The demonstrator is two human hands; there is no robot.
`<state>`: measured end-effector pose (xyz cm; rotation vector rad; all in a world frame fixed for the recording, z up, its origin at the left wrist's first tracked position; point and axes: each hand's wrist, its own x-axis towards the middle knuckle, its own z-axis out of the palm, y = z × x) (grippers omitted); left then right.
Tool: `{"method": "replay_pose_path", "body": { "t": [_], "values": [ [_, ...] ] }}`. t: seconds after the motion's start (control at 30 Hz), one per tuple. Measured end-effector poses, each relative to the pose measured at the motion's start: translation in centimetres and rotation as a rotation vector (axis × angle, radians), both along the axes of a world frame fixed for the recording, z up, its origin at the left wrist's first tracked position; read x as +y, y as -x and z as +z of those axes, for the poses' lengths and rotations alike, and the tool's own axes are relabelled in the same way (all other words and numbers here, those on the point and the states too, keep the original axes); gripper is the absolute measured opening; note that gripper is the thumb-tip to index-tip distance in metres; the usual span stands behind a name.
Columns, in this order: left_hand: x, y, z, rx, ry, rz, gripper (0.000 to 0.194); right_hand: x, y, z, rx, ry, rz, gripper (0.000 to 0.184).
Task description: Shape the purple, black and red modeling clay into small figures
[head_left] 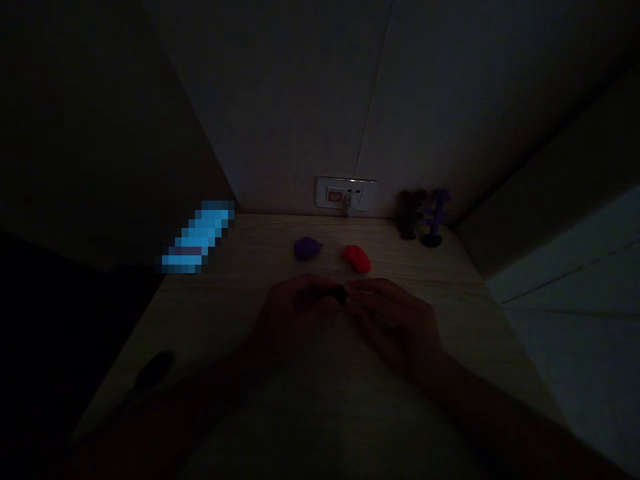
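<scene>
My left hand [295, 310] and my right hand [400, 320] meet over the middle of the table, fingertips close together. Between them they pinch a small dark lump of what looks like modelling clay [341, 294]. Dim light and the fingers hide most of its shape. Just beyond the hands lie a purple lump of modelling clay [307, 249] and a bright red lump of the same stuff [357, 259], side by side and apart, with neither hand touching them.
Two small upright figures, one dark brown [411, 215] and one purple on a black base [436, 218], stand at the back right. A socket panel [345, 193] is on the wall. A glowing, blurred-out screen [197, 238] is at the left edge. A dark oval object [154, 371] lies near my left forearm.
</scene>
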<state>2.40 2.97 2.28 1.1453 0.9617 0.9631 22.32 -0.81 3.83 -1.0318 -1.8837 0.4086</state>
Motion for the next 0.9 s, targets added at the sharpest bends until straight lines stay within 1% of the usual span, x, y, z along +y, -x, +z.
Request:
{"method": "replay_pose_path", "body": {
  "t": [0.1, 0.2, 0.27, 0.37, 0.43, 0.5, 0.57, 0.67, 0.77, 0.9],
  "values": [
    [0.0, 0.1, -0.1, 0.004, -0.018, 0.001, 0.022, 0.1, -0.1, 0.0, 0.02, 0.025, 0.004, 0.021],
    [0.1, 0.1, 0.0, 0.011, -0.056, -0.043, 0.018, 0.3, -0.1, -0.1, 0.12, 0.118, -0.03, 0.012],
    [0.1, 0.1, 0.1, 0.025, -0.079, -0.082, 0.017, 0.5, 0.0, -0.3, 0.249, 0.271, -0.047, 0.004],
    [0.1, 0.1, 0.1, 0.04, -0.081, -0.11, 0.019, 0.8, 0.2, -0.5, 0.454, 0.587, -0.01, 0.018],
    [0.0, 0.1, 0.1, 0.012, -0.042, -0.106, 0.025, 0.9, 0.3, -0.5, 0.54, 0.729, 0.042, 0.024],
    [0.0, 0.0, 0.1, -0.04, 0.011, -0.108, 0.034, 1.0, 0.3, -0.5, 0.591, 0.795, 0.099, 0.027],
    [0.1, 0.1, 0.1, -0.093, 0.048, -0.131, 0.039, 1.1, 0.2, -0.6, 0.631, 0.845, 0.167, 0.024],
    [0.2, 0.1, 0.1, -0.149, 0.076, -0.183, 0.04, 1.3, 0.1, -1.0, 0.702, 0.92, 0.24, 0.019],
    [0.2, 0.1, -0.3, -0.217, 0.107, -0.215, 0.04, 1.4, 0.1, -1.3, 0.788, 0.979, 0.296, 0.023],
    [0.1, 0.0, -0.9, -0.28, 0.132, -0.239, 0.04, 1.5, 0.2, -1.7, 0.876, 1.021, 0.388, 0.025]
  ]
}}
